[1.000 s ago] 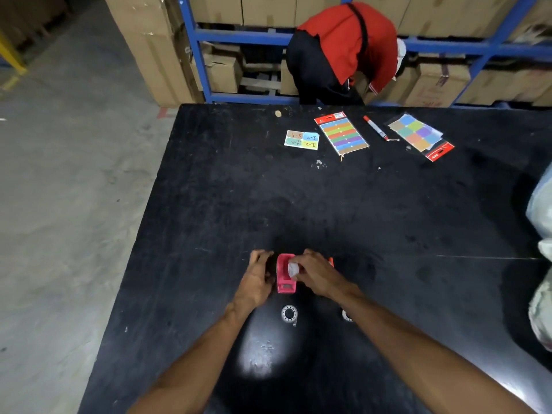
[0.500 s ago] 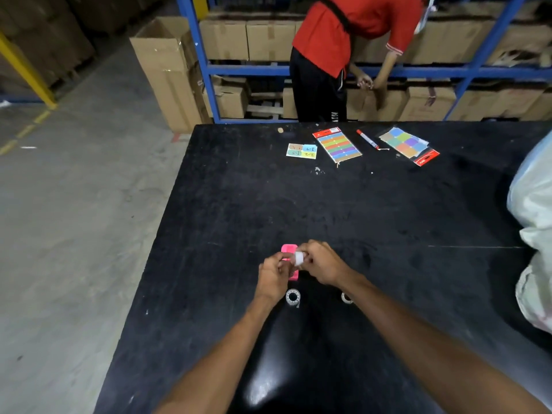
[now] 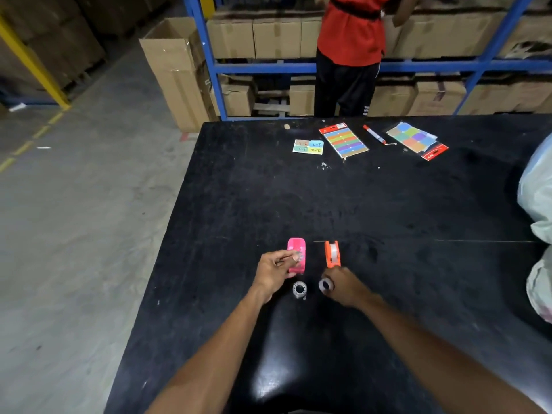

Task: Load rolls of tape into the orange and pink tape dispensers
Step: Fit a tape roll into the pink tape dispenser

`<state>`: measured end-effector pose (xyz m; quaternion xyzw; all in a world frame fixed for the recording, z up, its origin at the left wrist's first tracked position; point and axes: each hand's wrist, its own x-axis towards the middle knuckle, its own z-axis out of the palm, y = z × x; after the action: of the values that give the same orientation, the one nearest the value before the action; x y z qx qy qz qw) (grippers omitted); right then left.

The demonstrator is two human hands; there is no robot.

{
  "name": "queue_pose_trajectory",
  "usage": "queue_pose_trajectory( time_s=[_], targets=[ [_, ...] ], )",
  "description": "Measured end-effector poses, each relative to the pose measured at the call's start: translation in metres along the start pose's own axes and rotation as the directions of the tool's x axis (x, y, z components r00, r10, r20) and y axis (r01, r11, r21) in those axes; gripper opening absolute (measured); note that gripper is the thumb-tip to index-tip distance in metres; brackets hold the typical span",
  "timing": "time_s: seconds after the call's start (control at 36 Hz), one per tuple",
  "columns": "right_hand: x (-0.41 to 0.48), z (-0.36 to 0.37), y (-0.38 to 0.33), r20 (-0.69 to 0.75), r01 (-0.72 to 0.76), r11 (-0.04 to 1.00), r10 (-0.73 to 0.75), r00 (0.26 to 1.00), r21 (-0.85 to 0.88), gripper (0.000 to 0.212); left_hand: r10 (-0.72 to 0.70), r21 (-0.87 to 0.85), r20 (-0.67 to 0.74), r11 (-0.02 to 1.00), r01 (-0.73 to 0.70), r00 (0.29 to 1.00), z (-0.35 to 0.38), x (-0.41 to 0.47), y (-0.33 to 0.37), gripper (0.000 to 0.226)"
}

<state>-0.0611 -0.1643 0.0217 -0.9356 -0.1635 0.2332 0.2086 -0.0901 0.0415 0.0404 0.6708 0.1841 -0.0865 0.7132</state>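
Observation:
A pink tape dispenser (image 3: 296, 248) lies on the black table (image 3: 388, 210), and my left hand (image 3: 276, 271) grips its near end with the thumb on top. An orange tape dispenser (image 3: 332, 253) with a clear roll in it stands just to the right. My right hand (image 3: 343, 285) is below the orange dispenser, its fingers closed on a small clear tape roll (image 3: 325, 285) that rests on the table. Another clear tape roll (image 3: 299, 289) lies loose between my two hands.
At the far side of the table lie a card of coloured strips (image 3: 343, 139), a small note card (image 3: 308, 147), a red marker (image 3: 374, 134) and a colour swatch pack (image 3: 416, 139). A person in red (image 3: 349, 52) stands by blue shelving. White bags (image 3: 537, 222) crowd the right edge.
My right hand has left the pink dispenser and come down onto the right tape roll, uncovering the orange dispenser. My left hand stays on the pink dispenser.

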Motion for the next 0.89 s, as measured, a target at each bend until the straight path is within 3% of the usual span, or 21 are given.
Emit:
queue_pose_trajectory(
  time_s=[0.11, 0.28, 0.36, 0.44, 0.56, 0.67, 0.75, 0.89],
  targets=[
    [0.002, 0.025, 0.0, -0.007, -0.033, 0.996, 0.033, 0.999, -0.084, 0.029, -0.025, 0.069, 0.012, 0.997, 0.024, 1.0, -0.009, 0.004, -0.007, 0.022],
    [0.017, 0.043, 0.009, -0.019, -0.083, 0.988, 0.081, 0.997, -0.133, 0.037, -0.067, 0.099, 0.021, 0.993, 0.065, 0.998, -0.027, 0.016, -0.011, 0.017],
    [0.017, 0.05, 0.014, 0.014, -0.118, 0.979, 0.122, 0.992, -0.168, 0.055, -0.088, 0.104, 0.005, 0.991, 0.087, 0.996, -0.035, 0.022, -0.013, 0.02],
    [0.019, 0.053, 0.011, -0.075, -0.099, 0.97, 0.084, 0.994, -0.223, 0.066, -0.109, 0.108, -0.009, 0.988, 0.109, 0.994, -0.043, 0.028, -0.019, 0.022],
    [0.027, 0.064, -0.004, -0.207, -0.001, 0.958, -0.061, 0.976, -0.287, 0.06, -0.137, 0.092, -0.023, 0.986, 0.138, 0.99, -0.046, 0.03, -0.027, 0.022],
    [0.037, 0.08, -0.016, -0.136, 0.015, 0.946, -0.063, 0.989, -0.325, 0.062, -0.161, 0.079, -0.026, 0.984, 0.162, 0.987, -0.047, 0.027, -0.028, 0.02],
    [0.042, 0.088, -0.016, -0.112, 0.034, 0.936, -0.078, 0.991, -0.349, 0.051, -0.17, 0.065, -0.036, 0.983, 0.172, 0.985, -0.05, 0.023, -0.024, 0.02],
    [0.043, 0.074, -0.018, -0.131, 0.073, 0.985, -0.093, 0.987, -0.154, 0.042, -0.192, 0.038, -0.016, 0.981, 0.192, 0.981, -0.056, 0.019, -0.018, 0.017]
  ],
)
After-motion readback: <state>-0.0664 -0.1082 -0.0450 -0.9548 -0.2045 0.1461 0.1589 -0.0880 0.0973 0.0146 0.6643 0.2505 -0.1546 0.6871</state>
